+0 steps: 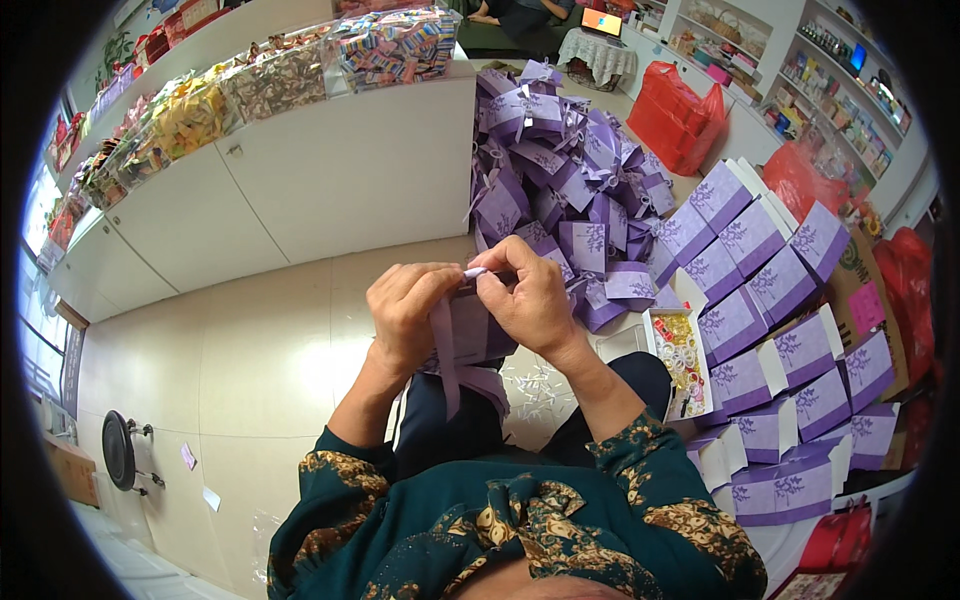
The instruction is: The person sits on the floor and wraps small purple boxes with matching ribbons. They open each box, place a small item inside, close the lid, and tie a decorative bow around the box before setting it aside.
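Over my lap, a purple gift box stands partly hidden beneath my hands. A pale lilac ribbon lies across its top, and one tail hangs down toward my knee. My left hand pinches the ribbon between thumb and fingers on the near left side. From the other side, my right hand grips the same ribbon close to my left fingertips. The ribbon's twist between the hands is small, so I cannot tell whether it is knotted. To the right sits a white tray of small rings and yellow and red trinkets.
Ribbon-tied purple boxes are heaped ahead against a white cabinet. Untied purple boxes stand in rows at right, some with white flaps up. Paper scraps litter the floor. A round black stool is at left. Someone sits at the back.
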